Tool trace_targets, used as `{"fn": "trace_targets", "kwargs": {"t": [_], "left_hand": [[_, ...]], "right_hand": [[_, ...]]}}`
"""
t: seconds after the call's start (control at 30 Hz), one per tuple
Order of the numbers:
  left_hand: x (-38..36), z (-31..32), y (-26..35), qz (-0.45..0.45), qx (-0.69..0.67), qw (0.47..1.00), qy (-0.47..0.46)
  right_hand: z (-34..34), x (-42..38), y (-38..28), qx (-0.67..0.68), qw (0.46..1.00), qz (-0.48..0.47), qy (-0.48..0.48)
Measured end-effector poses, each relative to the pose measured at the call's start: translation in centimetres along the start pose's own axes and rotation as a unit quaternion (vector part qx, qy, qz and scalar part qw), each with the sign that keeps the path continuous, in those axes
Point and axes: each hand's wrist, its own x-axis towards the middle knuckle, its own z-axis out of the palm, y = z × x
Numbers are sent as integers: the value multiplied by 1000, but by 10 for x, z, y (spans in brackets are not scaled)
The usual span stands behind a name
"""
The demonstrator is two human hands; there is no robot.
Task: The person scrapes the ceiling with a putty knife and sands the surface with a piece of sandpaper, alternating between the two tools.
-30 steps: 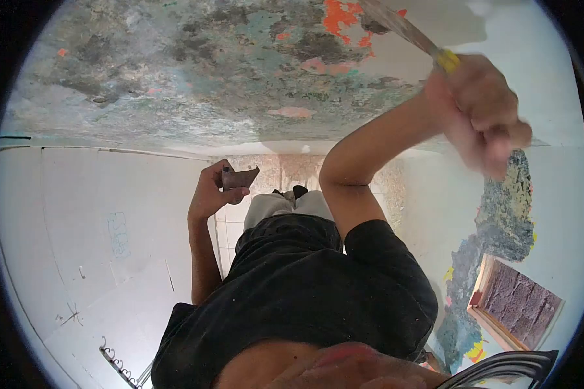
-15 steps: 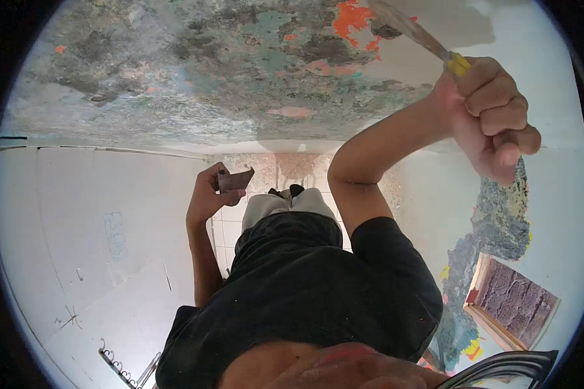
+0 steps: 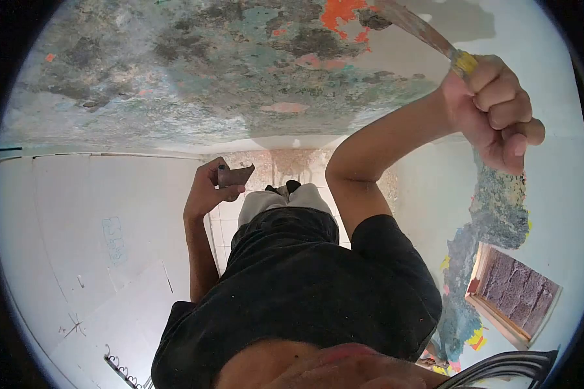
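Observation:
My right hand (image 3: pixel 499 107) is raised at the upper right, its fingers wrapped round the yellow handle of a scraper (image 3: pixel 422 31). The scraper's long, stained metal blade slants up and left across the wall (image 3: pixel 201 78), and its tip lies at the frame's top edge, beside an orange patch and a dark bare spot. Lower down on the left, my left hand (image 3: pixel 204 191) grips a small, flat, dark scraper blade (image 3: pixel 236 176) between thumb and fingers, away from the wall.
Paint is worn off much of the wall, leaving mottled grey, green and orange areas. On the right wall are a peeled strip (image 3: pixel 499 204) and a framed opening (image 3: pixel 516 292). White panels (image 3: pixel 78 214) stand at left, with a hook rack (image 3: pixel 120 369) below. Floor tiles (image 3: pixel 229 230) show by my legs.
The view has shifted slightly. My right hand has turned a little with the scraper, showing more of its yellow handle. My left hand keeps its hold on the dark blade.

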Motion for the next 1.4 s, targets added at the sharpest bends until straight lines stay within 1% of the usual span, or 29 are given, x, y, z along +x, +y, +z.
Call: {"fn": "trace_targets", "kwargs": {"t": [0.1,0.13,0.27,0.37,0.4,0.47,0.57,0.63,0.73,0.8,0.83,0.93,0.97,1.07,1.13,1.17,1.2,1.3,1.33,1.4], "left_hand": [[-2,3,4,-4,1,1000,6],[-2,4,5,-6,2,1000,5],[-6,0,8,-6,1,1000,1],[-11,-2,4,-25,-18,999,8],[-13,-1,1,-17,-16,1000,8],[-10,-3,-2,5,-4,1000,4],[-9,2,5,-25,16,999,16],[-6,2,1,-1,-4,1000,2],[-6,1,4,10,-5,1000,9],[-9,4,1,9,0,1000,11],[-9,3,-3,11,5,1000,8],[-4,0,1,11,-5,1000,19],[-8,1,2,2,-16,1000,24],[-10,-1,2,-12,-4,1000,22],[-4,-3,3,-4,-4,1000,20],[-3,-4,0,7,-8,1000,19],[-5,-5,0,12,-12,1000,17],[-6,-4,5,0,-30,999,23],[-4,-3,5,0,-20,1000,23],[-2,-4,6,-6,7,1000,21]], "right_hand": [[-3,-13,17,1,999,27,30],[-11,-18,31,61,997,48,6],[-5,-11,3,40,999,-11,-1],[-14,-18,11,29,999,41,15],[-18,-13,10,27,999,29,-12],[-17,-10,3,28,999,-6,-28],[-21,-22,22,59,998,27,10],[-19,-16,7,30,998,55,-5],[-11,-18,-2,7,998,-7,61],[-11,-26,16,-78,993,85,36],[-10,-32,24,-102,988,108,31],[-5,-14,-7,-118,989,84,-8],[-7,-15,-11,-57,997,37,26],[-3,-28,23,-161,977,119,72],[4,-17,1,-220,969,106,33],[6,-11,-1,-120,991,48,29],[9,-5,-3,-15,1000,-8,12],[-3,-29,14,9,987,43,156],[-16,-22,30,38,995,92,-16],[1,-16,14,-37,998,44,-5]]}}
